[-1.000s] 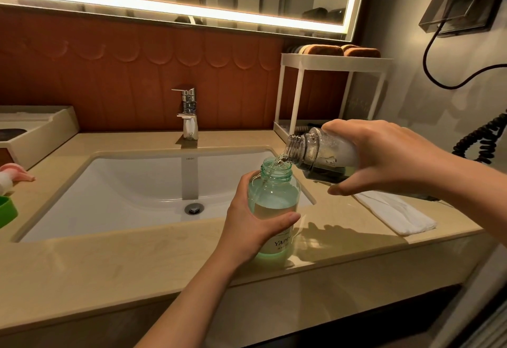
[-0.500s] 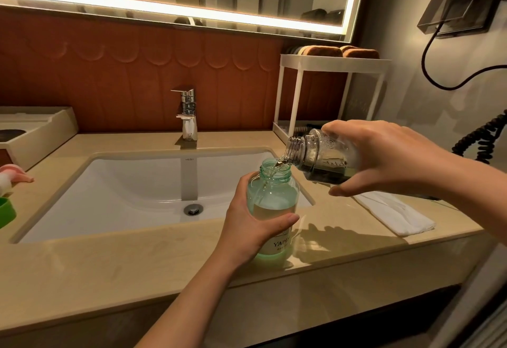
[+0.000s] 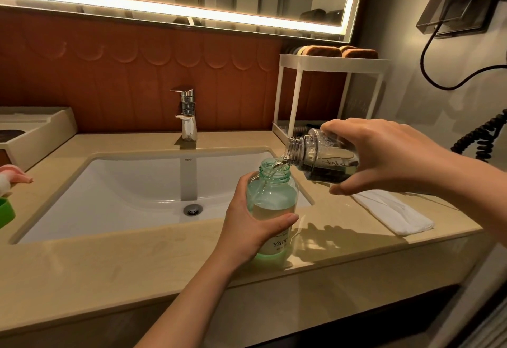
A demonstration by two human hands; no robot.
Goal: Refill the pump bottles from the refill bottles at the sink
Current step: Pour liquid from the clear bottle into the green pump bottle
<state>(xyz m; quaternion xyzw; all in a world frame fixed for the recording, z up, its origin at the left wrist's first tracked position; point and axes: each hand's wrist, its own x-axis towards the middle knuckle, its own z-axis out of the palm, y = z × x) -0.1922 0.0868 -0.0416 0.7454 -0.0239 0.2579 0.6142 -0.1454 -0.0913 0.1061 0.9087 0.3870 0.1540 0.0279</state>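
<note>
A green-tinted clear bottle (image 3: 274, 196) with no pump on its open neck stands on the beige counter (image 3: 137, 260) at the sink's front right corner. My left hand (image 3: 247, 227) grips its body. My right hand (image 3: 378, 155) holds a clear refill bottle (image 3: 321, 158) tipped almost flat, its mouth just above the green bottle's neck. A thin clear stream runs from it into the green bottle, which is roughly half full of pale liquid.
The white sink basin (image 3: 131, 191) with a chrome faucet (image 3: 188, 113) lies to the left. A folded white cloth (image 3: 392, 210) lies on the counter at right. A white rack (image 3: 329, 92) stands behind it. A beige tray (image 3: 41, 133) and a green object (image 3: 5, 212) sit far left.
The refill bottle has stayed tipped over the green bottle and keeps pouring. Both hands hold almost the same places.
</note>
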